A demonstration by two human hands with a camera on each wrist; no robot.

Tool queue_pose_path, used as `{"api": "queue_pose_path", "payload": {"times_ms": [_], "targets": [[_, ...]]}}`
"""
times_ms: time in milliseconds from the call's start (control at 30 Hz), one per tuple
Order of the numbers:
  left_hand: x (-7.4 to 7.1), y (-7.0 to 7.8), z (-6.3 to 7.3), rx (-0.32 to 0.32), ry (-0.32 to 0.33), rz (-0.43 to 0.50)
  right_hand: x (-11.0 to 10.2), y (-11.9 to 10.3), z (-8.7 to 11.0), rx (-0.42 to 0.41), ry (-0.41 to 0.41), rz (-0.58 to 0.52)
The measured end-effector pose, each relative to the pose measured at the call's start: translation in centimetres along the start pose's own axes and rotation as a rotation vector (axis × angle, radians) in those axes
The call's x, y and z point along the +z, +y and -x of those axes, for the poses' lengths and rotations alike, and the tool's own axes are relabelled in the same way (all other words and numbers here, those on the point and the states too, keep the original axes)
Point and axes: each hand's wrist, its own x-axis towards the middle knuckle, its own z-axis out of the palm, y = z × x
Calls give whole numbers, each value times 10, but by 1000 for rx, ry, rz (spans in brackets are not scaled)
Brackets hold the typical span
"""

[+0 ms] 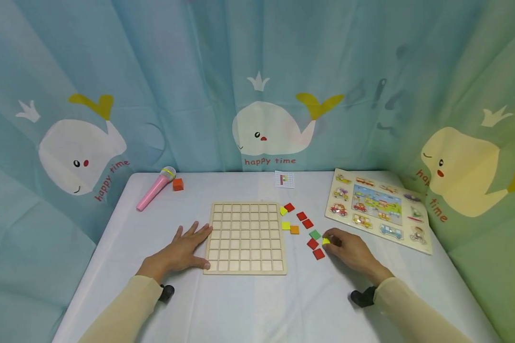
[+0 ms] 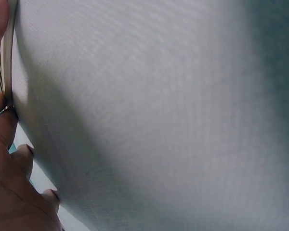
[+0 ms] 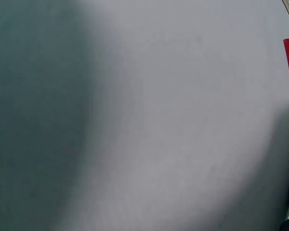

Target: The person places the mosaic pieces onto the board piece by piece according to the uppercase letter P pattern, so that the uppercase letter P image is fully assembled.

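A wooden grid board [image 1: 245, 272] with square cells lies flat on the table. My left hand [image 1: 178, 252] rests at its left edge, fingers spread, with the thumb and a fingertip touching the frame. In the left wrist view, fingers of that hand [image 2: 14, 178] lie along the board's side [image 2: 8, 57]. Right of the board my right hand [image 1: 351, 250] pinches a yellow tile [image 1: 325, 241] between thumb and fingers. Close by lie a green tile [image 1: 315, 234] and several red tiles [image 1: 318, 254]. Nearer the board are an orange tile [image 1: 294, 230] and a yellow tile [image 1: 285, 226].
A pink toy microphone [image 1: 154, 190] and an orange-red cube [image 1: 178, 185] lie at the back left. A small pattern card [image 1: 284, 179] sits at the back middle. The wooden vehicle puzzle [image 1: 377, 209] occupies the back right. Curtains [image 1: 189, 95] surround the table.
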Motion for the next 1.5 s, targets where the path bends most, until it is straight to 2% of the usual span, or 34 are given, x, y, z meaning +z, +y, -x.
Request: {"api": "queue_pose_path", "payload": {"times_ms": [133, 400, 700, 1200, 1367, 1500], "targets": [[1, -1, 0, 13, 0, 6, 2, 0, 0, 16, 34, 8], [3, -7, -1, 43, 3, 4, -3, 6, 6, -10, -31, -52], [1, -4, 1, 55, 1, 3, 1, 6, 5, -6, -1, -21], [1, -3, -2, 37, 2, -9, 5, 5, 1, -44, 181, -87], [0, -3, -2, 32, 2, -3, 5, -10, -6, -85, 250, -134], [1, -3, 0, 32, 3, 3, 6, -33, -15, -97, 267, -190]]}}
